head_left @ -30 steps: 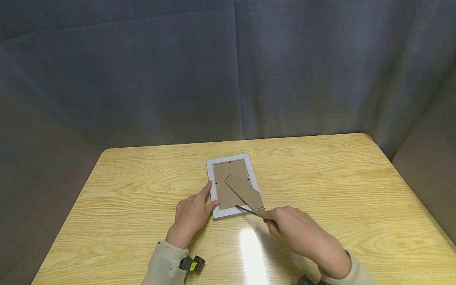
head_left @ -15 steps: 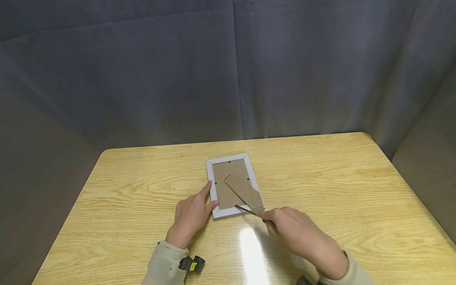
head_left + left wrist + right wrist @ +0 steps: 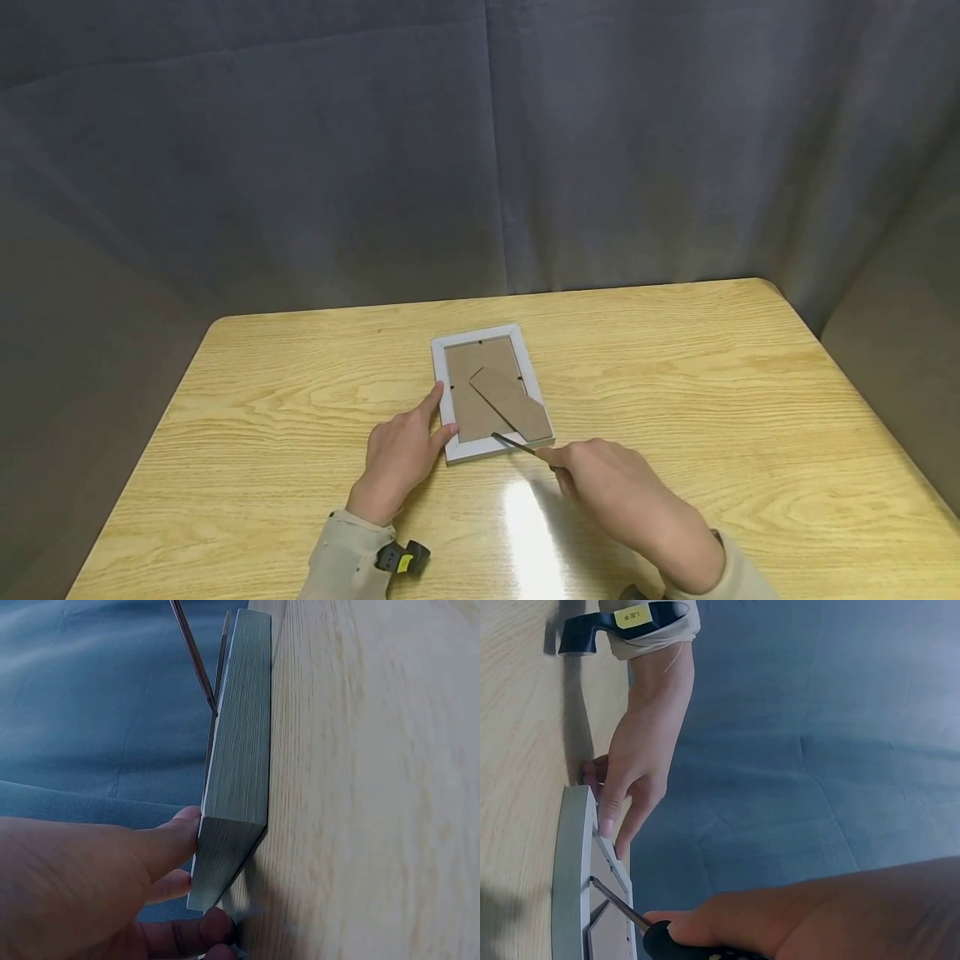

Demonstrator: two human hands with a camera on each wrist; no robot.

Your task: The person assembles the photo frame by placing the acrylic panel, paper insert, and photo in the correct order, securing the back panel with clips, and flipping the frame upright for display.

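A white picture frame (image 3: 472, 450) lies face down on the table, showing its brown backboard (image 3: 467, 408) and a folded stand leg (image 3: 513, 404) set at a slant. My left hand (image 3: 401, 454) grips the frame's left side near the lower corner, thumb on the rim and fingers along the outer edge. In my right hand (image 3: 622, 492) is a screwdriver (image 3: 516, 444); the right wrist view shows its black handle (image 3: 671, 943) partly hidden by the fingers. Its thin metal tip meets the backboard's lower edge, at the inner rim, left of the stand leg.
Small dark tabs sit along the frame's inner edges, one of them a top tab (image 3: 481, 342). The wooden table (image 3: 285, 417) ends at a dark grey curtain (image 3: 360, 167) behind. A black wrist camera (image 3: 403, 558) is strapped to the left sleeve.
My right hand has shifted very slightly left with the screwdriver, whose tip stays at the backboard's lower edge. My left hand keeps its hold on the picture frame.
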